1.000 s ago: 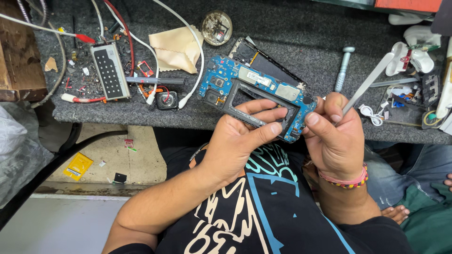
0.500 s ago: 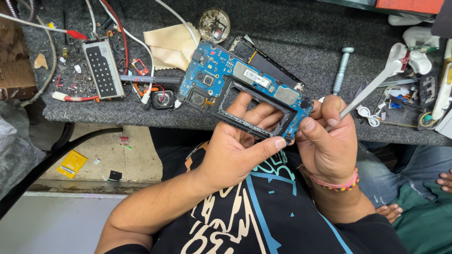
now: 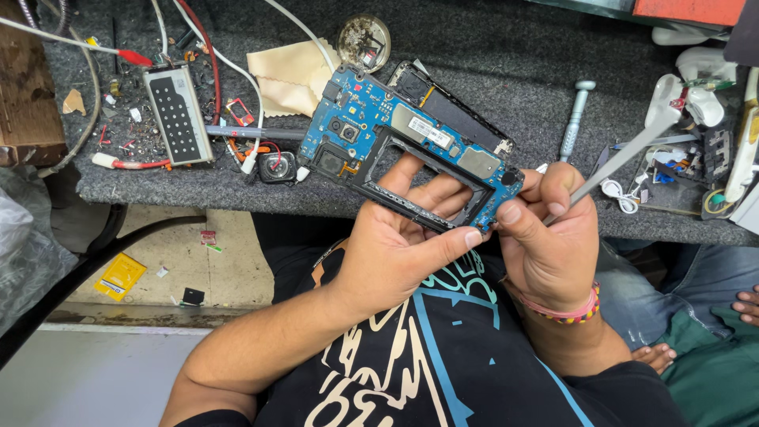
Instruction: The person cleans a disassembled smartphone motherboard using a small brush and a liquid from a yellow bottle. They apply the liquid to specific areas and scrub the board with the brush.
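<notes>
Head view: left hand [image 3: 395, 253] grips the phone frame with blue circuit board [image 3: 411, 146], its long axis slanting up-left away from the hands; right hand [image 3: 545, 237], touching its lower-right corner, pinches metal tweezers [image 3: 624, 154].

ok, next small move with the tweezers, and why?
Probably ease the tweezers tip under the board corner: the right hand holds it there, and the left hand steadies the frame, board seated.

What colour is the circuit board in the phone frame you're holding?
Blue, with silver shields, on the circuit board; it shows best in the head view.
</notes>
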